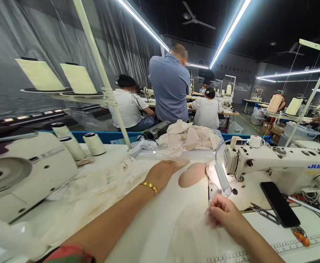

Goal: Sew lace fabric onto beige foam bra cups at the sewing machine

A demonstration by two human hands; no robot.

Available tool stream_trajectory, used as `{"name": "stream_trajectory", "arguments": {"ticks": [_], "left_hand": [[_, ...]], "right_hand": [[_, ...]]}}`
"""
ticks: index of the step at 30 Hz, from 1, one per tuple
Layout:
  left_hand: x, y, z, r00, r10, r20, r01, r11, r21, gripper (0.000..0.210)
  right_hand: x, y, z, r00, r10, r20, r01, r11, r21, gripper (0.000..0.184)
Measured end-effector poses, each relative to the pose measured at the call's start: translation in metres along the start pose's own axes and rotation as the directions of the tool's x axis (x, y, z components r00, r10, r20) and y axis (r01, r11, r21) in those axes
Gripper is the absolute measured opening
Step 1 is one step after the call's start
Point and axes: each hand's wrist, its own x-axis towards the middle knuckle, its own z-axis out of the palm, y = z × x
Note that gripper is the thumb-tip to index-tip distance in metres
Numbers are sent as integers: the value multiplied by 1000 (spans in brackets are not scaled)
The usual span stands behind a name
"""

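Fingers of my left hand (pixel 164 172) flat, together on pale beige moulded foam cup (pixel 191 175); my right hand (pixel 223 213) at 5 o'clock pinches sheer white lace fabric (pixel 195 230).

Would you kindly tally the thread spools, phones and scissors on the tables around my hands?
Thread spools: 3
Phones: 1
Scissors: 1
Total: 5

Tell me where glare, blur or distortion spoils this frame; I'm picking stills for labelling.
Head view: the machine lamp blows out the white table around the needle, washing out the sheer fabric under the right hand; wide-angle distortion bends the thread-stand pole and ceiling light strips; the left hand looks sharp.
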Motion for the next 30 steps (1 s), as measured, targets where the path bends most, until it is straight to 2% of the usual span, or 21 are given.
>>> {"name": "stream_trajectory", "arguments": {"ticks": [4,9,11,13,16,18,21,24,25,27,29,30], "left_hand": [[7,-1,4,1000,-16,16,16,1000,23,31],[1,20,-22,993,-109,-40,105,990,-92,33],[-14,32,-30,994,-105,15,106,977,-186,38],[-38,45,-31,990,-55,131,91,952,-294,42],[-77,66,-19,965,-7,263,141,859,-492,41],[-93,77,-10,950,14,313,159,840,-520,36],[-97,88,-5,919,71,387,121,885,-450,36],[-84,92,-14,897,195,396,-10,906,-423,41],[-78,93,-17,876,263,404,-59,890,-452,47],[-69,95,-24,791,403,461,-118,839,-532,61],[-62,96,-27,695,473,542,-127,822,-556,45],[-60,96,-28,680,475,559,-132,829,-544,32]], "right_hand": [[-2,-2,3,1000,-4,-9,4,1000,-26,29],[-1,-6,3,1000,16,-18,-15,999,44,37],[-1,-7,2,1000,22,-17,-21,997,73,41],[-2,-8,2,1000,20,-14,-18,995,93,49],[-4,-10,2,1000,-1,14,-1,995,104,63],[-6,-10,3,999,-34,29,32,996,85,66],[-8,-10,8,995,-100,0,100,995,18,63],[-14,-11,13,988,-151,-3,151,987,-61,55],[-17,-13,15,987,-163,18,164,982,-90,50],[-24,-19,15,981,-184,68,192,970,-151,37],[-31,-29,12,972,-220,82,234,939,-251,22],[-34,-35,10,963,-260,68,268,908,-323,15]]}}
